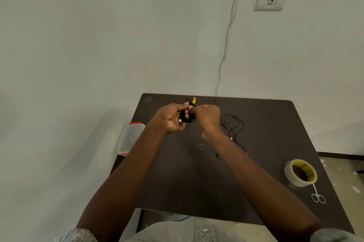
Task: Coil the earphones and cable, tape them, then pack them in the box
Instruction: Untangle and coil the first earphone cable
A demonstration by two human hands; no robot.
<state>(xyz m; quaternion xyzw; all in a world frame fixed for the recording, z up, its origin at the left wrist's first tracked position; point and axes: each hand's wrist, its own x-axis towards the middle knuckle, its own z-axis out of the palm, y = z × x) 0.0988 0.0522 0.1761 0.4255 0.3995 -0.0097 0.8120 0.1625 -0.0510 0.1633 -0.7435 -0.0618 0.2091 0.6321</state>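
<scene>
- The black coil [187,116] is held above the far middle of the table [197,182]. It looks light, limp and springy, so it is best pinched across all loops at once.
- Left hand [173,118] curls around the coil.
- Right hand [206,117] is curled, fingertips pinching at the coil's top.
- A loose cable [232,125] lies just right; tape roll [300,172] near right; box [132,139] at the left edge.

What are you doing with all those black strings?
A person is winding a black earphone bundle up small. The left hand grips the bundle and the right hand pinches it at the top. Another black cable lies loose on the dark table. The tape roll and scissors wait on the right, and the clear box sits at the left edge.
</scene>
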